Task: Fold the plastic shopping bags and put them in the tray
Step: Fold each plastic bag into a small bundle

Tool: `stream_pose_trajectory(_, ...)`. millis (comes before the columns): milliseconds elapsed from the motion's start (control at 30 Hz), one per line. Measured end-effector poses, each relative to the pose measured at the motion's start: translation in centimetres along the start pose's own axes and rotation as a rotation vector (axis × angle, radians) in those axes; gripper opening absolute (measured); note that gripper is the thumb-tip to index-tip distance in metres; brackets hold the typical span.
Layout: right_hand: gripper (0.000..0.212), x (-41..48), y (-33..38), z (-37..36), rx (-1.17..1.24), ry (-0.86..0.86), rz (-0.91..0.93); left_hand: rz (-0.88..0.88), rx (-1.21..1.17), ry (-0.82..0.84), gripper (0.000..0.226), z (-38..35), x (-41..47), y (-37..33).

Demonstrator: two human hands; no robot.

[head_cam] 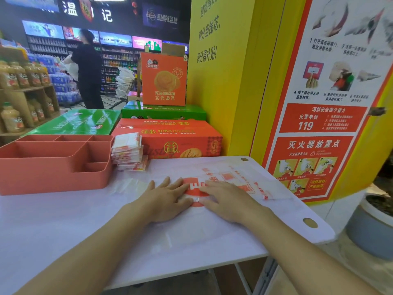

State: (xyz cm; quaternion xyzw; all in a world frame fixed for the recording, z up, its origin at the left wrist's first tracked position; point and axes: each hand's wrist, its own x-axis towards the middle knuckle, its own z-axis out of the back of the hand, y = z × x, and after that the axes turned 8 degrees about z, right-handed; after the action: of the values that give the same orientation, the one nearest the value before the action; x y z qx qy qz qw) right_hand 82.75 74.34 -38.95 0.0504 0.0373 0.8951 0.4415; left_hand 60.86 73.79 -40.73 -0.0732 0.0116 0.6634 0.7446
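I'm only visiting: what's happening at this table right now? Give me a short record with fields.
Bag: unfolded, lying on the white table
Left hand: flat, pressing the bag
Right hand: flat on the same bag
Tray: far left, no bags seen inside
Folded bags: stacked beside the tray, outside it

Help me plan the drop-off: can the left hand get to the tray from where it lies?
Probably yes. The left hand lies flat on the bag, and the open-topped tray stands to its left on the same table, only flat plastic between them.
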Motion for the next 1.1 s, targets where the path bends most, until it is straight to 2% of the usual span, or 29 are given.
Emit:
stream_pose_trajectory(133, 0.042, 0.0, -0.1, 0.3, -0.153, -0.08, 0.154, -0.047, -0.045, -0.059, 0.071, 0.3, -0.1, 0.6)
stream_pose_trajectory(333, 0.038, 1.2, -0.4, -0.3, -0.18, -0.119, 0.316, -0.119, -0.04, -0.103, 0.067, 0.5, 0.1, 1.4)
stream_pose_trajectory(433, 0.028, 2.1, -0.2, -0.7, -0.307, -0.139, 0.405, -0.122, -0.058, -0.098, 0.089, 0.5, 0.1, 1.6)
stream_pose_trajectory(500, 0.02, 2.6, -0.3, -1.1, -0.373, -0.194, 0.414, -0.116, -0.076, -0.107, 0.086, 0.6, 0.1, 1.8)
stream_pose_trajectory(600, 0.017, 3.1, -0.7, -1.1, -0.417, -0.341, 0.375, -0.134, -0.1, -0.14, 0.054, 0.7, 0.0, 1.9)
stream_pose_trajectory(700, 0.014, 3.4, -1.2, -0.8, -0.378, -0.506, 0.299, -0.13, -0.21, -0.193, 0.038, 1.4, 0.0, 2.5)
stream_pose_trajectory(800, 0.014, 3.9, -1.5, 0.1, -0.348, -0.669, 0.204, -0.151, -0.314, -0.281, 0.043, 2.3, -0.1, 3.3)
stream_pose_trajectory(867, 0.019, 4.2, -1.8, 0.8, -0.353, -0.728, 0.121, -0.124, -0.4, -0.304, 0.035, 3.0, -0.3, 3.5)
stream_pose_trajectory(967, 0.027, 4.9, -1.9, 1.8, -0.37, -0.73, 0.027, -0.065, -0.662, -0.179, 0.014, 3.7, -0.8, 3.2)
stream_pose_trajectory(1100, 0.033, 6.2, -2.1, 1.7, -0.302, -0.527, -0.052, 0.014, -0.874, 0.044, 0.015, 3.5, -1.1, 3.3)
